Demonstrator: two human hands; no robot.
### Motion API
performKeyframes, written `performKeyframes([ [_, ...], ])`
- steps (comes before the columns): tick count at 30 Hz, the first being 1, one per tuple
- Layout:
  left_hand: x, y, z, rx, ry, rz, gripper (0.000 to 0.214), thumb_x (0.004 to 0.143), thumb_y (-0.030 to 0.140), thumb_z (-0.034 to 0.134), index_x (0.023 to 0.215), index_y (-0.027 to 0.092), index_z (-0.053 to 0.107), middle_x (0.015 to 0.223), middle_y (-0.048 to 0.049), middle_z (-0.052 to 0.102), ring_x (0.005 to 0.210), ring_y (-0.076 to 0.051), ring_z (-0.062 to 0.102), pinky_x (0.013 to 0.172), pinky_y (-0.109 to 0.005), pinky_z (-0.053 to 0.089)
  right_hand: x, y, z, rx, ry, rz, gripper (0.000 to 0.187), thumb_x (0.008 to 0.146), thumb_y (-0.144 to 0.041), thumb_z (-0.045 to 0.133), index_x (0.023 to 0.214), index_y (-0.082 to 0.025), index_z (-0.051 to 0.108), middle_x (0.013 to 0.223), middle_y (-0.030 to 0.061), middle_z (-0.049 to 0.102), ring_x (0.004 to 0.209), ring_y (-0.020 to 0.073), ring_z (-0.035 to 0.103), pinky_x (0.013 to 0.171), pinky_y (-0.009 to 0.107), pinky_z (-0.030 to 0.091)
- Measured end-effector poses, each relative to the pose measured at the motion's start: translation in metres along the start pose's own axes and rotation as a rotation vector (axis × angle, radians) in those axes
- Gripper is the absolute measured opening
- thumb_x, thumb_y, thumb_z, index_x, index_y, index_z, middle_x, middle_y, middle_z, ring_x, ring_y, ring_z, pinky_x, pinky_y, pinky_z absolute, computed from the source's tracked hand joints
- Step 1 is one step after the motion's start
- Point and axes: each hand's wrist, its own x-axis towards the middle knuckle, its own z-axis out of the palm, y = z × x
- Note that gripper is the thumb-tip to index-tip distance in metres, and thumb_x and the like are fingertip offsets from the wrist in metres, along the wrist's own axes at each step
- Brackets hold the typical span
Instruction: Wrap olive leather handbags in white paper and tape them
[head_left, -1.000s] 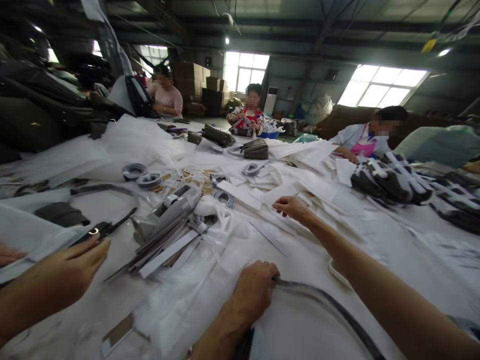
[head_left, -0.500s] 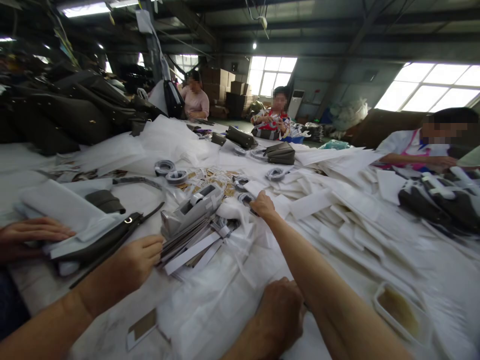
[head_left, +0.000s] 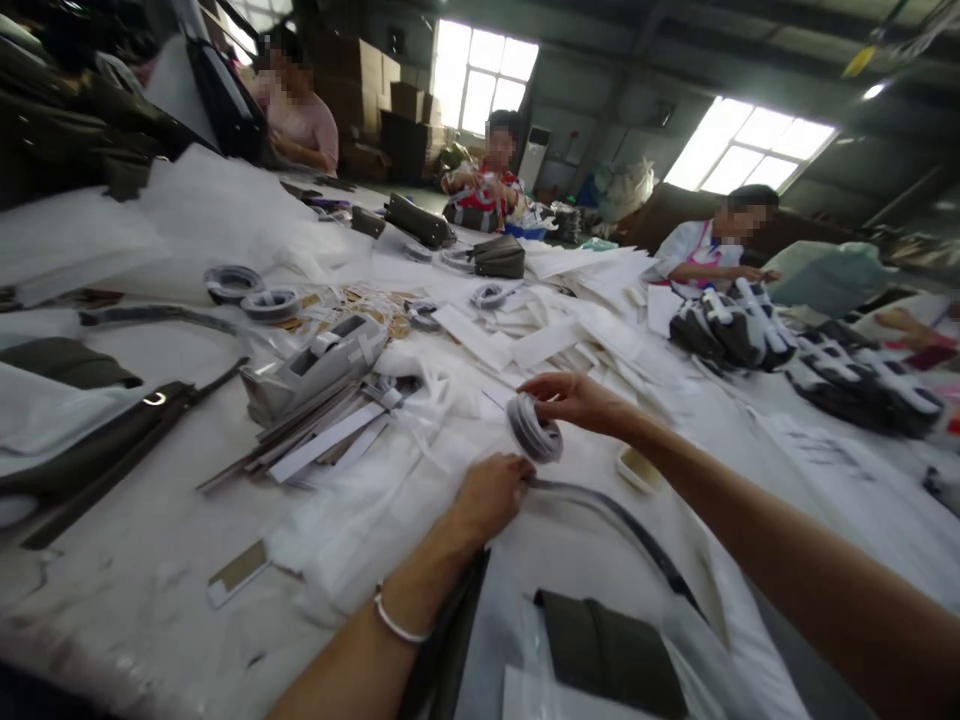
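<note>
My right hand (head_left: 574,398) is closed on a coiled strap (head_left: 534,432) in pale wrapping and holds it above the table. Just below it, my left hand (head_left: 491,492), with a bracelet at the wrist, pinches the end of a dark handle (head_left: 622,515). The handle curves off to the right above an olive handbag (head_left: 604,650) lying near the front edge, partly covered by white sheet and clear film. My left forearm hides part of the bag. A second wrapped coil (head_left: 491,295) lies farther back.
A grey paper-wrapped holder (head_left: 322,365) stands by card strips (head_left: 300,440) at the left. Another handbag (head_left: 90,440) lies far left, more coils (head_left: 234,283) behind. White foam sheets (head_left: 555,335) spread across the back. A small tub (head_left: 637,468) is beside my right forearm. Co-workers (head_left: 720,245) sit opposite.
My right hand has picked up the wrapped coil and brought it back towards my left hand. The view has swung right, showing the handbag in front; another person's hands at the left are out of view.
</note>
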Motion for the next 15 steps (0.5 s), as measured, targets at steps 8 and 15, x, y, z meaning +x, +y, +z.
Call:
performKeyframes([
  [8,-0.002,0.002,-0.001,0.002,0.004,0.039,0.027,0.085,0.015,0.052,0.106,0.022,0.068,0.107,-0.0039,0.072,0.102,-0.019,0.064,0.094,-0.03,0.047,-0.118,0.015,0.006,-0.434,0.201,0.187,0.016,0.079,-0.034,0.071,0.09,-0.022,0.072,0.087,0.0038,0.074,0.076,0.0191,0.066,0.071,0.029,0.05],
  [15,-0.002,-0.001,0.002,-0.006,0.047,0.064,0.024,0.088,0.018,0.052,0.104,0.024,0.069,0.104,-0.0016,0.073,0.098,-0.017,0.065,0.092,-0.027,0.048,-0.134,0.04,0.047,-0.277,-0.011,0.526,0.031,0.083,-0.049,0.066,0.089,-0.018,0.065,0.064,0.0036,0.069,0.045,0.0148,0.058,0.043,0.025,0.039],
])
